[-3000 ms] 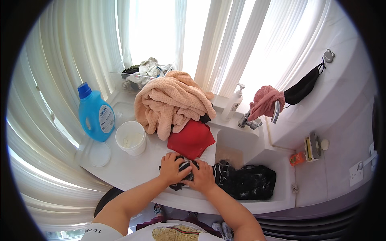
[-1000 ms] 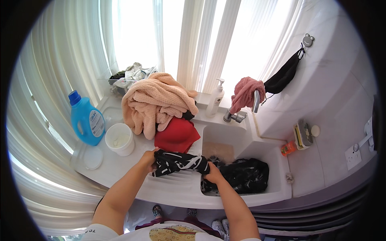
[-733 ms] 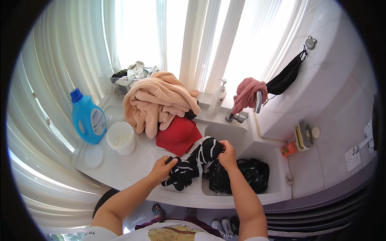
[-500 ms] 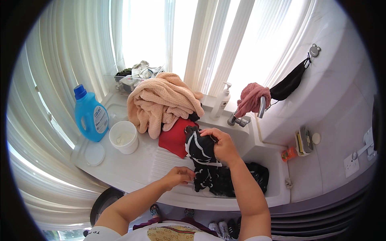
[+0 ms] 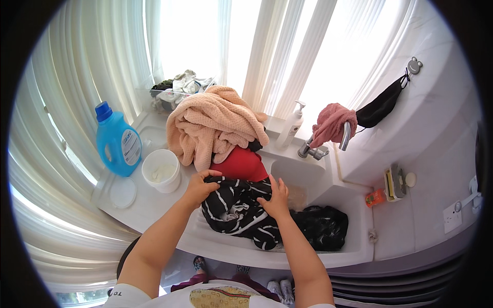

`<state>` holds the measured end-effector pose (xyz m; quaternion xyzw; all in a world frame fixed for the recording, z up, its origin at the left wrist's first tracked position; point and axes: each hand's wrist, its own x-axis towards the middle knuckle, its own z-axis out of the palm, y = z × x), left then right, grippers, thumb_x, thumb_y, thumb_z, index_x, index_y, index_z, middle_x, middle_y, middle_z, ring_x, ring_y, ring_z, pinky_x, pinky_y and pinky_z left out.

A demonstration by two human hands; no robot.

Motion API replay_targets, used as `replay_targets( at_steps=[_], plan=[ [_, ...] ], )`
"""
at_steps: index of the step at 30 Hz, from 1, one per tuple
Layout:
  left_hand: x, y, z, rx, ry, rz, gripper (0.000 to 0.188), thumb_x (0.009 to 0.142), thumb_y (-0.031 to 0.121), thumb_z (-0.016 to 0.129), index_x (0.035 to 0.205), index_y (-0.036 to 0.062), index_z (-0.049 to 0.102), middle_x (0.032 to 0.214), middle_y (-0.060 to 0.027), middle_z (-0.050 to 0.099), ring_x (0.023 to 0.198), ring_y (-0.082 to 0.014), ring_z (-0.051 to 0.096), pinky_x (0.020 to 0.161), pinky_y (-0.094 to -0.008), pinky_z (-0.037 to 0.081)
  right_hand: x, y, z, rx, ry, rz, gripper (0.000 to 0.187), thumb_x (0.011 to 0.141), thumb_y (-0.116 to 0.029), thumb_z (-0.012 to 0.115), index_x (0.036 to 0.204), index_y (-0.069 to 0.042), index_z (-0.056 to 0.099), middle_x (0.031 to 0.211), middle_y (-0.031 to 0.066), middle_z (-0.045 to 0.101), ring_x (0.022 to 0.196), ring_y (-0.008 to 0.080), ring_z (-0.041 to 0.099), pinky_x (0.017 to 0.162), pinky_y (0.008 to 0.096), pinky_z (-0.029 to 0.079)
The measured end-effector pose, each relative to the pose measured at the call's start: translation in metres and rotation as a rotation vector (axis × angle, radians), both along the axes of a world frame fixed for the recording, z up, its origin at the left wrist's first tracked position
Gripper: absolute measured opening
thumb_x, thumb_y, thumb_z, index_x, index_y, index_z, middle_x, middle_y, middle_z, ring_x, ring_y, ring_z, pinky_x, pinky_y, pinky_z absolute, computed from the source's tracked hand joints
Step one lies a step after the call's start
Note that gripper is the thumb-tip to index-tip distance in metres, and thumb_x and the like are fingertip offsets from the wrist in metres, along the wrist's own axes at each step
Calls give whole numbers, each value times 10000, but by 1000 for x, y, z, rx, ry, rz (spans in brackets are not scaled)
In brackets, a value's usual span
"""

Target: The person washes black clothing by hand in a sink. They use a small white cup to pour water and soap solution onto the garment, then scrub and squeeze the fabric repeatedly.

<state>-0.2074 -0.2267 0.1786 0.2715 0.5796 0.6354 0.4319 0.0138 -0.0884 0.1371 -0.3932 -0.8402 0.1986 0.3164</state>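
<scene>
Left hand: my left hand (image 5: 201, 189) pinches the upper left edge of the striped black cloth (image 5: 231, 208) between thumb and fingers; a grip at the border seems meant to keep the folds spread rather than balled.
Right hand: my right hand (image 5: 276, 199) has its fingers spread, thumb apart, along the cloth's right side; it looks more like steadying than clutching, though I cannot tell how firmly it presses.
Striped cloth: it lies rumpled on the ridged board (image 5: 195, 222), its right end reaching the sink (image 5: 365, 246); the ridges probably give it some hold.
Sink: a wet black garment (image 5: 326, 228) lies heaped there, perhaps so its water stays contained; I cannot tell whether it joins the striped cloth.
Behind: the red piece (image 5: 240, 165) and peach towel (image 5: 215, 123) are piled beyond my hands, which leaves the near board for the cloth.
Left side: the blue bottle (image 5: 119, 141) and lidless white tub (image 5: 162, 172) stand upright, apparently placed within reach; the round lid (image 5: 123, 193) lies flat beside them.
</scene>
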Motion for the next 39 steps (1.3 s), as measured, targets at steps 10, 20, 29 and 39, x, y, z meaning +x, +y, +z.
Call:
replay_targets(
  at_steps=[10,20,29,39],
  plan=[
    [-23,-41,-30,394,291,-143,326,771,77,637,1095,42,645,1200,-120,580,1101,-206,542,928,-353,438,1,-15,31,-819,312,501,320,804,-160,679,1106,-74,618,1315,186,533,1101,329,583,911,373,471],
    [40,-20,-49,-107,1190,107,359,831,407,673,990,85,663,1062,-111,592,1064,-338,523,912,-468,386,-24,-44,11,218,-276,514,789,571,-484,817,1214,-101,570,1327,180,467,1232,358,453,1011,485,374],
    [51,-44,-38,341,1125,159,283,737,324,767,758,95,602,906,-68,593,975,-305,543,857,-445,394,-6,-60,32,148,-49,681,585,608,-586,811,824,-85,601,1340,216,477,1156,387,506,933,496,376],
    [15,31,-50,-3,1284,450,374,769,348,754,986,70,628,1101,-179,581,1001,-397,535,861,-525,404,-75,-39,20,55,-218,142,926,630,-460,803,1403,-129,414,1325,185,453,1252,377,438,1022,628,320]
  ],
)
